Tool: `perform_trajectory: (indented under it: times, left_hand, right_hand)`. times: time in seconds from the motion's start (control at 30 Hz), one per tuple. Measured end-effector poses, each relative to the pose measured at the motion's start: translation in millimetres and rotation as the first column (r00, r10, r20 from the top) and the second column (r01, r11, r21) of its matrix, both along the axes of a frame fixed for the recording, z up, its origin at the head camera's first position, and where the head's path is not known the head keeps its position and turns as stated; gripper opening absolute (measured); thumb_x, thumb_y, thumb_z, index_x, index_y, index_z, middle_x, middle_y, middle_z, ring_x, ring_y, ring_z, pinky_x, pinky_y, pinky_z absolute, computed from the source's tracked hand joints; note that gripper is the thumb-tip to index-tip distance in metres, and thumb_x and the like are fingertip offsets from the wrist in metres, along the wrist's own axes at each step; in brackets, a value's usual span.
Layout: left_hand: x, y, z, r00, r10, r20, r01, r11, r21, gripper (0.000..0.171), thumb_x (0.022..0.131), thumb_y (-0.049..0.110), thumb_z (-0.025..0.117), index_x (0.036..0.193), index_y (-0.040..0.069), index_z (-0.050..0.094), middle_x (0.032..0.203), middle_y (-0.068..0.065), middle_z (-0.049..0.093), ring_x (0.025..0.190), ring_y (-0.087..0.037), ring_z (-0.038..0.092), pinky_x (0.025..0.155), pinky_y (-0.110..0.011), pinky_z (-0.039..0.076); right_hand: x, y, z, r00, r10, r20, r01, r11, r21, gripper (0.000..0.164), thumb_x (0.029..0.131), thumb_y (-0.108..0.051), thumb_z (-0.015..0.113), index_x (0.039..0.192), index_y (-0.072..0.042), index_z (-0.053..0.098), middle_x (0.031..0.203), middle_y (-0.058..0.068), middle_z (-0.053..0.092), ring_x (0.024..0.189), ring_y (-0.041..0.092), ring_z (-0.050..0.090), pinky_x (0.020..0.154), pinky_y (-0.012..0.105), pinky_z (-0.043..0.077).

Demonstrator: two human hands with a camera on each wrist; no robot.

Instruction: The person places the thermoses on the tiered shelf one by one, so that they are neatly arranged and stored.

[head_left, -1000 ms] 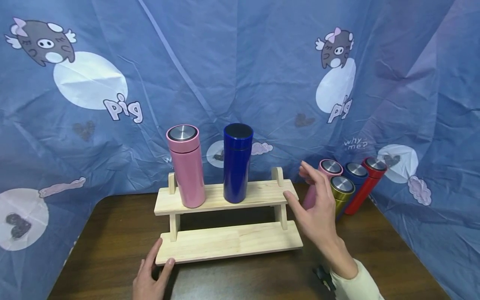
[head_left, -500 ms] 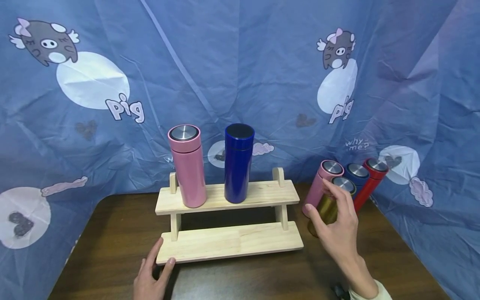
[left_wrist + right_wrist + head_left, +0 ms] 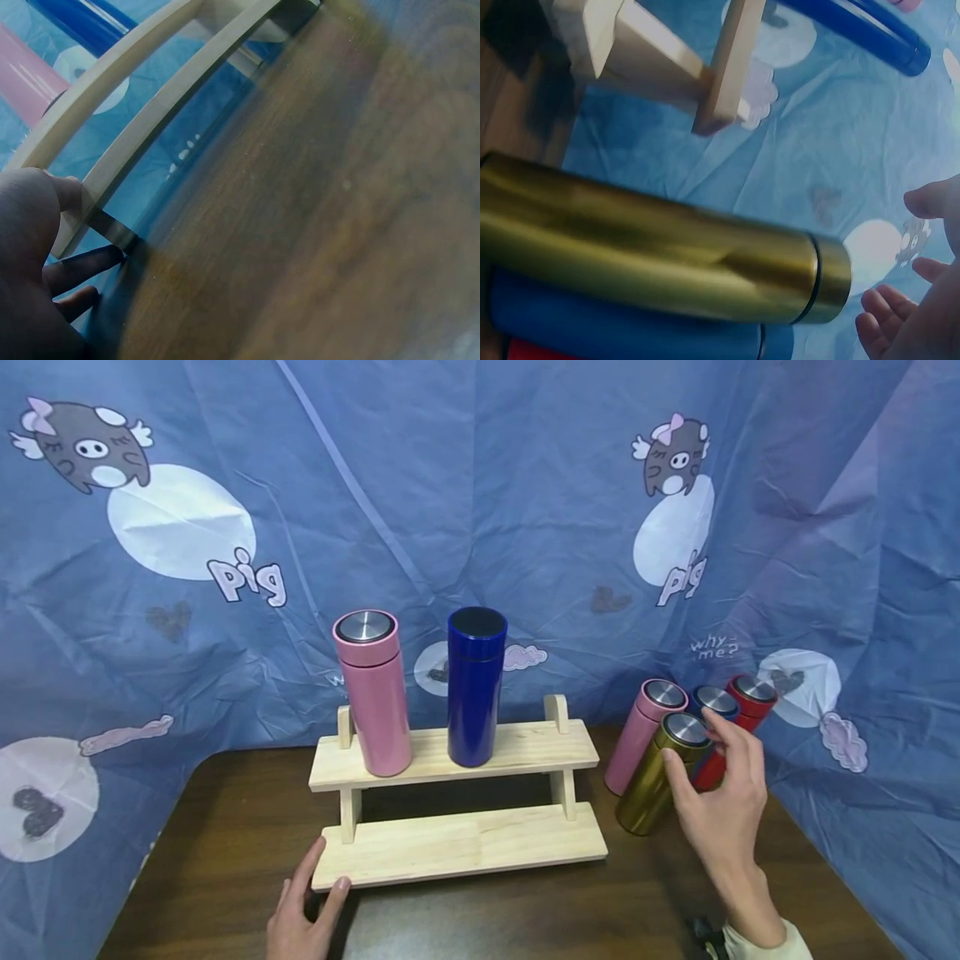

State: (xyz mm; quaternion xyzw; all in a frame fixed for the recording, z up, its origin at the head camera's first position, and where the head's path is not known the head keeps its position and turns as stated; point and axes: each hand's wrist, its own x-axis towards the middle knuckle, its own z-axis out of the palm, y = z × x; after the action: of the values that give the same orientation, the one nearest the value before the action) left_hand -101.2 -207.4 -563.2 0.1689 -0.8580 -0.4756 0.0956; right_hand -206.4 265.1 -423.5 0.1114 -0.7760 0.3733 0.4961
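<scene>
four o'clock: empty right hand (image 3: 726,806), parted wide, beside glossy, cylindrical gold flask (image 3: 647,787); seven o'clock: left hand (image 3: 298,925) holding lower corner of grained, two-tiered wooden stand (image 3: 457,845).

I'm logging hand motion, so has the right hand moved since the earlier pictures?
Yes: in the head view, the right hand has moved rightward, away from the wooden shelf.

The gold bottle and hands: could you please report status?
Left hand holds wooden rack at lower left. Right hand beside upright gold bottle, no grip. Possible obstacles: pink bottle left of gold, blue bottle behind.
</scene>
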Motion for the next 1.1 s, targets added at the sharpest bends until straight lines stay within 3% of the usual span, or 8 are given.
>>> perform_trajectory:
  times: [0.07,0.23,0.3,0.67,0.77,1.07,1.1]
  left_hand:
    - [0.0,-0.4,-0.2,1.000,0.000,0.004,0.000,1.000,0.001,0.072,0.108,0.039,0.074,0.170,0.017,0.045,0.155,-0.030,0.058,0.145,-0.054,0.055,0.136,-0.068,0.018]
    - [-0.3,-0.8,0.9,1.000,-0.008,0.028,0.008,1.000,-0.006,0.074,0.109,0.040,0.073,0.171,0.016,0.043,0.157,-0.030,0.055,0.147,-0.053,0.053,0.136,-0.069,0.017]
    - [-0.2,-0.8,1.1,1.000,-0.009,0.030,0.009,1.000,-0.012,0.074,0.109,0.041,0.072,0.171,0.016,0.042,0.158,-0.030,0.055,0.147,-0.053,0.053,0.136,-0.070,0.017]
    - [0.9,-0.5,-1.3,1.000,0.001,-0.005,-0.001,1.000,-0.008,0.072,0.108,0.042,0.073,0.170,0.018,0.045,0.158,-0.029,0.055,0.147,-0.053,0.052,0.136,-0.068,0.018]
    - [0.7,-0.7,-1.4,1.000,-0.001,-0.014,0.001,1.000,-0.007,0.072,0.108,0.042,0.073,0.169,0.017,0.046,0.157,-0.029,0.056,0.148,-0.054,0.051,0.136,-0.069,0.018]
    - [0.3,-0.3,-1.8,1.000,0.005,-0.017,-0.005,1.000,-0.002,0.071,0.108,0.039,0.074,0.169,0.015,0.046,0.155,-0.029,0.058,0.149,-0.054,0.050,0.134,-0.072,0.018]
    - [0.4,-0.4,-1.9,1.000,0.003,-0.019,-0.004,1.000,-0.002,0.071,0.108,0.039,0.074,0.169,0.015,0.046,0.155,-0.029,0.059,0.149,-0.054,0.050,0.134,-0.072,0.018]
  right_hand:
    - [-2.3,4.7,0.1,0.999,-0.033,0.018,0.033,0.999,-0.003,0.070,0.081,-0.005,0.092,0.148,-0.004,0.069,0.131,0.032,0.065,0.122,0.005,0.057,0.105,0.012,0.042]
    - [-6.7,14.7,-3.0,0.991,-0.103,0.080,0.104,0.995,0.001,0.072,0.081,-0.006,0.094,0.148,-0.006,0.069,0.133,0.032,0.063,0.113,0.035,0.061,0.100,0.009,0.038]
    - [-8.2,17.1,-5.8,0.989,-0.112,0.099,0.112,0.994,-0.002,0.072,0.080,-0.007,0.095,0.148,-0.005,0.068,0.132,0.032,0.062,0.111,0.040,0.061,0.098,0.008,0.037]
    - [-18.8,18.1,-25.9,0.989,-0.108,0.101,0.114,0.992,-0.049,0.073,0.076,-0.007,0.098,0.144,-0.007,0.072,0.128,0.030,0.063,0.111,0.009,0.054,0.094,0.012,0.040]
    - [-21.2,18.0,-31.7,0.989,-0.106,0.104,0.113,0.992,-0.057,0.070,0.079,-0.011,0.097,0.144,-0.006,0.072,0.128,0.031,0.061,0.113,0.001,0.050,0.095,0.011,0.040]
    - [-26.7,13.4,-45.9,0.990,-0.090,0.105,0.098,0.992,-0.077,0.069,0.079,-0.013,0.099,0.143,-0.007,0.072,0.130,0.020,0.059,0.114,0.002,0.048,0.093,0.010,0.040]
    - [-27.6,12.9,-47.1,0.991,-0.088,0.101,0.096,0.992,-0.079,0.069,0.079,-0.012,0.099,0.142,-0.007,0.073,0.130,0.013,0.060,0.115,0.001,0.047,0.093,0.011,0.039]
